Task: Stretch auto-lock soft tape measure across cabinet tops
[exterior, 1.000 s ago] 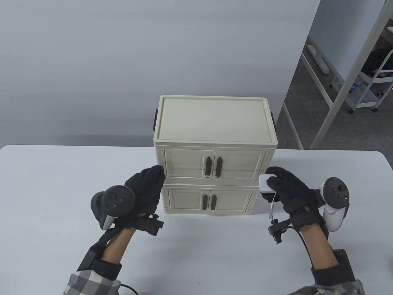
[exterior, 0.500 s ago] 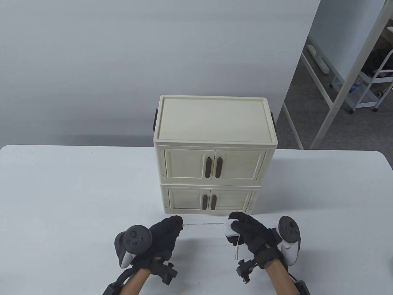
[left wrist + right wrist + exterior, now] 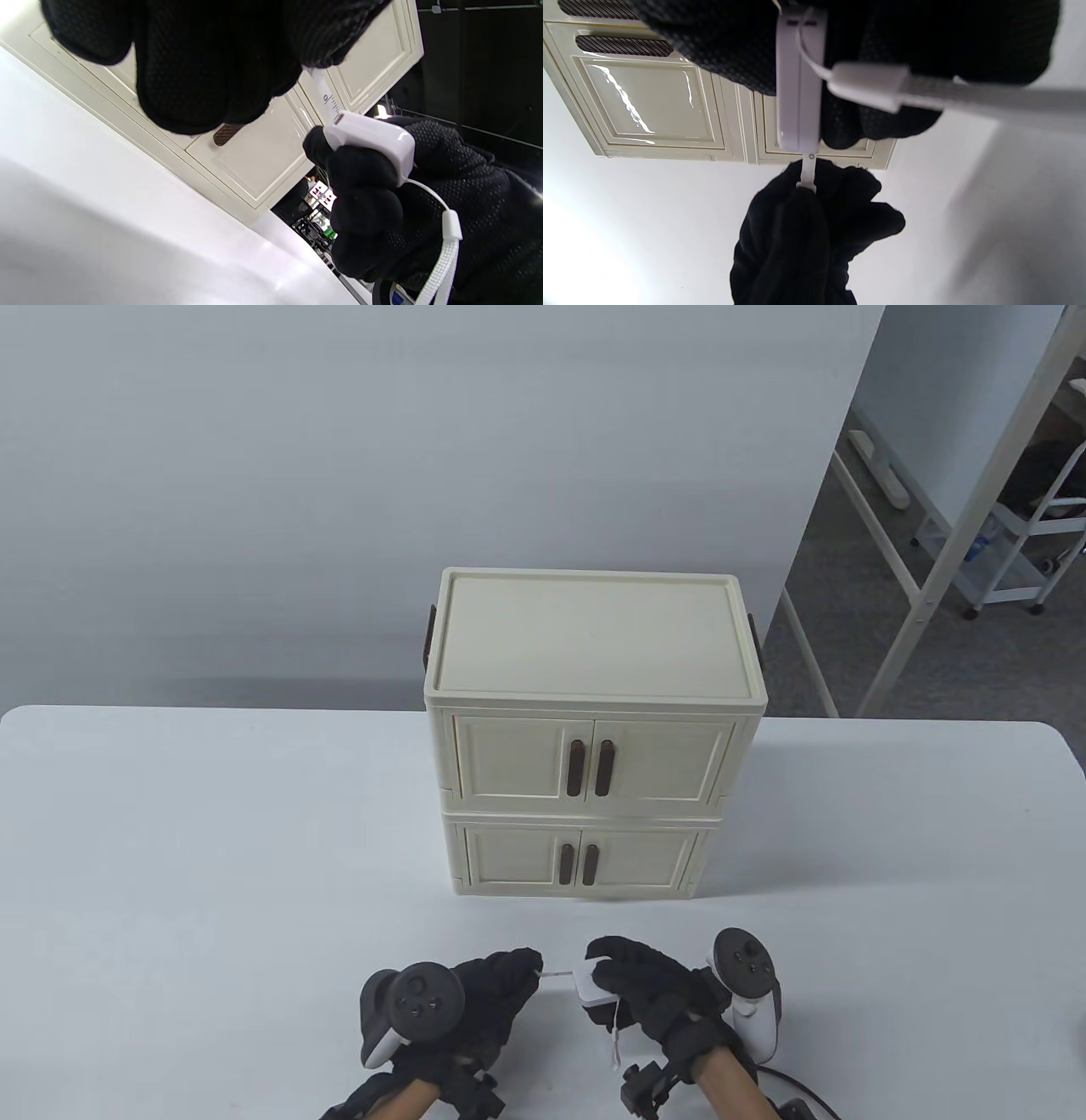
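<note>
fingers of the right hand (image 3: 657, 988) curl round the white case of the tape measure (image 3: 591, 982), thumb on one flat face and the others behind it, so the hand is closed firmly on the case. the left hand (image 3: 492, 997) is bunched nearly closed, its fingertips (image 3: 322, 46) pinching the free end of the tape (image 3: 327, 99). only a short length of tape is out between the two hands, which sit near each other above the worktop (image 3: 212, 857), in front of the stacked cabinets (image 3: 590, 729) and apart from them

the pinch itself is buried in black glove fabric, so which fingers hold the tape end cannot be told. in the right wrist view the case (image 3: 799, 84) is cut off at the top edge and a blurred white wrist strap (image 3: 925, 91) crosses the picture. both forearms run off the bottom of the table view. the printing on the tape is too small to read beyond a few tick marks

the tape's long axis runs left to right across the table view, roughly parallel to the cabinet fronts, with the case's slot facing the left hand. the strap (image 3: 618, 1035) hangs down from the case's other side
</note>
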`<state>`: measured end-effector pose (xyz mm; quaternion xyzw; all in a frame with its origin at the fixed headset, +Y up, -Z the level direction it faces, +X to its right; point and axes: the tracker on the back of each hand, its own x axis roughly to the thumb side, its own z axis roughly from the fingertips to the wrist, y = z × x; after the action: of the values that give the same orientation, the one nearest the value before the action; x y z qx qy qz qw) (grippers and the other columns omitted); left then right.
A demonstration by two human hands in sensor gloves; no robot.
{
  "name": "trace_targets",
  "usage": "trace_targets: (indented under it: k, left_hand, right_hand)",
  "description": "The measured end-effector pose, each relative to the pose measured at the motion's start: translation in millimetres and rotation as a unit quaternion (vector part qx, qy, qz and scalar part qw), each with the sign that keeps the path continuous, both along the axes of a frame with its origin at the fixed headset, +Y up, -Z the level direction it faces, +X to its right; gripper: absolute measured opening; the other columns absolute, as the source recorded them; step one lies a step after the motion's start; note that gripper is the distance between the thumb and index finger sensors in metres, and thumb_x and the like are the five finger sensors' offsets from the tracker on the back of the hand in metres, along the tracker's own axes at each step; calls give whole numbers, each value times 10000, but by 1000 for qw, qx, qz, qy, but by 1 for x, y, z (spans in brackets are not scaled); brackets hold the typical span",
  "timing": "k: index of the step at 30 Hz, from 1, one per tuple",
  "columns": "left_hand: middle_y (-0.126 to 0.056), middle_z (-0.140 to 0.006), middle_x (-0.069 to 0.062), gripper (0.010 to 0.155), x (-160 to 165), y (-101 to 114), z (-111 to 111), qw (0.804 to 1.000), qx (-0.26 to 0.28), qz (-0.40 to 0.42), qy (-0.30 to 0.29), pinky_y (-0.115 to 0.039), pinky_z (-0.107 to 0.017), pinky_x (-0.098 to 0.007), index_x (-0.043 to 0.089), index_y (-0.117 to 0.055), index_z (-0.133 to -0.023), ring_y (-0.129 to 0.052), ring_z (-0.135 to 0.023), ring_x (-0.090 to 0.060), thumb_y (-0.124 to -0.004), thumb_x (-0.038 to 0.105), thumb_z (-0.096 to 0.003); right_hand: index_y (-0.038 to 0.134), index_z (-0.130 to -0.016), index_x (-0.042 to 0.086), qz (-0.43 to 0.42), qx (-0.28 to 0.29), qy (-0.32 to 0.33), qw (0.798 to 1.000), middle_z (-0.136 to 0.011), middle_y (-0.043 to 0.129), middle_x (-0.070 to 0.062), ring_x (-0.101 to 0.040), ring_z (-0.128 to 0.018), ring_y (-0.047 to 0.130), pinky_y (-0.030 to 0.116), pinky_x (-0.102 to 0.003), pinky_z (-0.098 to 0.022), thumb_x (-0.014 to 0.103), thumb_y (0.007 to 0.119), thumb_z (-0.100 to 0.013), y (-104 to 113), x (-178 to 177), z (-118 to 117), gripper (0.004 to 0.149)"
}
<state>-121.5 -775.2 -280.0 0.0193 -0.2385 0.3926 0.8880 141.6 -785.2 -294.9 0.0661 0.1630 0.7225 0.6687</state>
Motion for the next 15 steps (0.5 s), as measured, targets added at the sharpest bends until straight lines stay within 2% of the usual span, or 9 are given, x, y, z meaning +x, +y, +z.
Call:
trace_targets:
  k: [4,10,13,15]
  left_hand:
    - [-939,-846,-115,442,7,0,4,1000,4,-8,-18,-722,-578,-632,179,-776,-943,-1037,-601,-277,-752,352,-537]
    - [-925,-874,-120,463,12,-3,3,997,15,-70,-39,-712,-586,-640,169,-750,-969,-1032,-620,-292,-759,341,-539]
    - [-918,-892,-114,460,8,-6,-1,992,17,-115,-40,-696,-597,-648,203,-750,-980,-1021,-646,-309,-753,368,-550]
    - [-925,-881,-111,444,3,-9,-3,991,15,-127,-30,-699,-594,-647,196,-763,-963,-1024,-641,-307,-753,357,-548]
  right_hand:
    - [741,-929,-66,-4,-3,15,1000,-589,1031,-161,-379,-404,982,853,-480,-350,288,843,-564,-3,-10,4,519]
    - [711,-954,-73,18,1,44,999,-619,1015,-187,-393,-426,971,841,-491,-364,277,829,-582,-8,-16,3,524]
    - [664,-997,-83,98,6,70,993,-652,979,-248,-391,-404,950,821,-492,-350,252,816,-600,-10,-19,1,541]
    - [667,-1021,-39,235,36,116,964,-664,964,-271,-376,-389,940,814,-481,-343,250,815,-601,-13,-25,-1,531]
